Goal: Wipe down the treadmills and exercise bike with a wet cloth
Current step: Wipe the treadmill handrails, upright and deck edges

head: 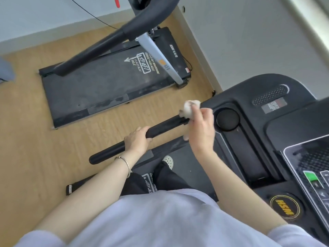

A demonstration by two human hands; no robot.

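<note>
I stand on a black treadmill whose console (263, 139) fills the right side. Its left handrail (165, 126), a black padded bar, runs from the console down to the left. My left hand (138, 139) is wrapped around the middle of this bar. My right hand (200, 129) clutches a small white cloth (188, 108), bunched against the handrail where the bar meets the console. A second treadmill (99, 82) lies on the floor ahead to the left, its belt dusty and its black handrail (106, 43) crossing above it.
A round cup holder (227, 118) sits in the console just right of my right hand. The control panel (313, 175) with a green button is at the far right. A wooden floor (26, 131) lies between the machines. White walls stand behind, and a red safety key (117, 2) hangs at the top.
</note>
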